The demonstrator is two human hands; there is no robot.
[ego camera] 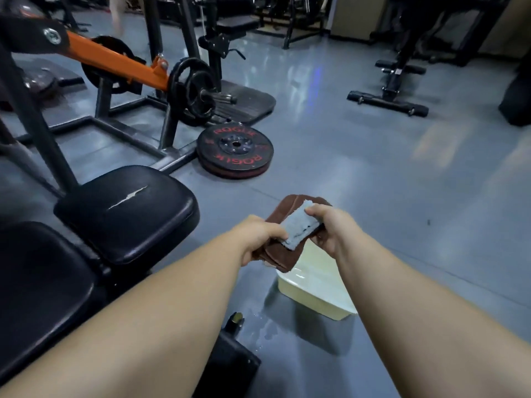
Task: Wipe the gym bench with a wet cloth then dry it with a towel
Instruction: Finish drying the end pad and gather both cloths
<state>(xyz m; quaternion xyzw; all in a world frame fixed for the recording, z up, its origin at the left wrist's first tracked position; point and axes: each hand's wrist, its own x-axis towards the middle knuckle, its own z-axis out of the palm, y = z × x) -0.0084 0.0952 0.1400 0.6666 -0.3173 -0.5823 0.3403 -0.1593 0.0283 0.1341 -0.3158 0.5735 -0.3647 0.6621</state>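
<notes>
At the frame's centre, my left hand (pixel 258 237) and right hand (pixel 330 225) each clamp one end of a folded brown terry towel (pixel 280 258) topped by a fluffy pale-blue cloth (pixel 298 229), above a cream plastic basin (pixel 313 294). The black padded bench (pixel 126 214), its seat torn, sits left.

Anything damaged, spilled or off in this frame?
The bench seat pad has a split in its black cover, pale lining showing. A puddle lies on the floor beside the cream basin. Left hand and right hand grip the cloths above it.
</notes>
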